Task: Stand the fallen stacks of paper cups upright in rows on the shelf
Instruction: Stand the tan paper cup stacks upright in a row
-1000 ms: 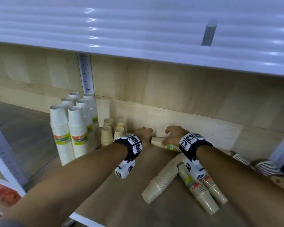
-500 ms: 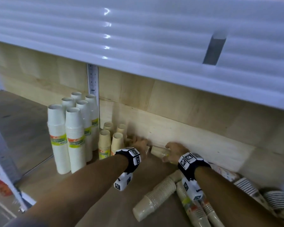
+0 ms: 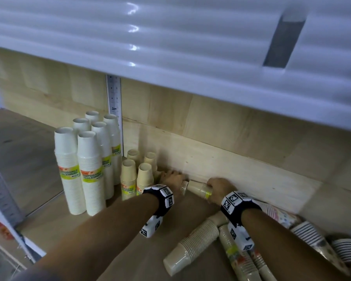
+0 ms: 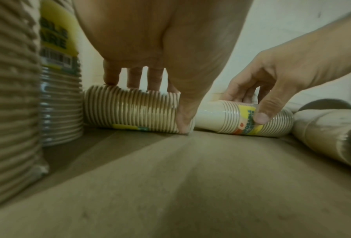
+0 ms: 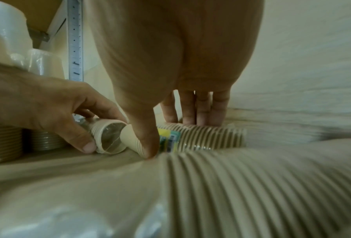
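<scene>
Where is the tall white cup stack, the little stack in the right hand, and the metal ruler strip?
Tall white cup stack (image 3: 90, 171): head view, its side.
Little stack (image 4: 246, 120): left wrist view, label.
Metal ruler strip (image 3: 114, 96): head view, its middle.

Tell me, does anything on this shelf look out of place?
Yes. Several beige cup stacks lie on their sides at right, unlike the upright rows. Both hands, left and right, each grip another fallen stack.

head view has tipped down and left; the upright stacks sit higher in frame. left hand (image 3: 173, 177) reached further back, now gripping a fallen stack (image 4: 131, 111) on the shelf. right hand (image 3: 219, 188) shifted its grip along the second fallen stack (image 3: 198, 188), by the yellow band.
</scene>
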A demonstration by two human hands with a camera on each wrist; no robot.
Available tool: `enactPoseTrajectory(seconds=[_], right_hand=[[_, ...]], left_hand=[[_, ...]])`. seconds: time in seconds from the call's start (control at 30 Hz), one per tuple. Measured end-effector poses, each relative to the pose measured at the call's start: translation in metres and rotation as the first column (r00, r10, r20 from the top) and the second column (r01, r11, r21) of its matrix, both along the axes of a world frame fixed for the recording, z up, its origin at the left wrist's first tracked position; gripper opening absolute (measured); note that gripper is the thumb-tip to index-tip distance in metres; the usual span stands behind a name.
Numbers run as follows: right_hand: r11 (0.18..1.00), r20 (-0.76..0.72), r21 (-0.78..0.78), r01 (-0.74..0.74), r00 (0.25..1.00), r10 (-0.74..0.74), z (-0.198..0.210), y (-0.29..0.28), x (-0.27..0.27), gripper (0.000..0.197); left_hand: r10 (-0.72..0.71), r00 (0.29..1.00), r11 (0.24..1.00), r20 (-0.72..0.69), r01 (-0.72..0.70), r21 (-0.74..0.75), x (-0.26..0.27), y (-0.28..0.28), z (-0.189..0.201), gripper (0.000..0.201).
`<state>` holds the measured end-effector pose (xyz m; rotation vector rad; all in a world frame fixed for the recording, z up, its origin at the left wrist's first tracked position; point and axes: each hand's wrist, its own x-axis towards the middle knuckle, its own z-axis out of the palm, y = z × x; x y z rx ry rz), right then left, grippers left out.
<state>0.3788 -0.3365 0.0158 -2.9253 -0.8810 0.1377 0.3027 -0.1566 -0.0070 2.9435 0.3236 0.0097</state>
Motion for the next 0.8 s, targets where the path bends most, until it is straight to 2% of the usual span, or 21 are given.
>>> enactPoseTrajectory(seconds=[0.1, 0.33, 0.5, 0.67, 0.8], right_hand=[[0.998, 0.012, -0.050, -0.029, 0.999, 0.030, -0.002, 0.000, -0.001, 0.058], [0.991, 0.051, -0.097, -0.094, 0.994, 0.099, -0.002, -0.001, -0.001, 0.039], [0.986, 0.127, -0.125, -0.109, 0.984, 0.125, 0.005, -0.009, -0.003, 0.043], [0.984, 0.160, -0.160, -0.083, 0.981, 0.109, 0.026, -0.022, -0.009, 0.044], [0.987, 0.184, -0.157, -0.036, 0.981, 0.065, 0.043, -0.035, -0.018, 0.043]], left_hand=[[-0.006, 1.000, 1.000, -0.010, 0.006, 0.002, -0.001, -0.001, 0.002, 0.053], [-0.081, 0.996, 0.995, -0.039, 0.083, 0.057, -0.010, -0.002, 0.009, 0.043], [-0.114, 0.992, 0.992, 0.047, 0.112, 0.052, -0.018, -0.006, 0.014, 0.031], [-0.129, 0.990, 0.991, 0.055, 0.131, -0.039, -0.019, -0.015, 0.031, 0.031], [-0.116, 0.993, 0.993, -0.001, 0.115, -0.034, -0.022, -0.029, 0.044, 0.029]])
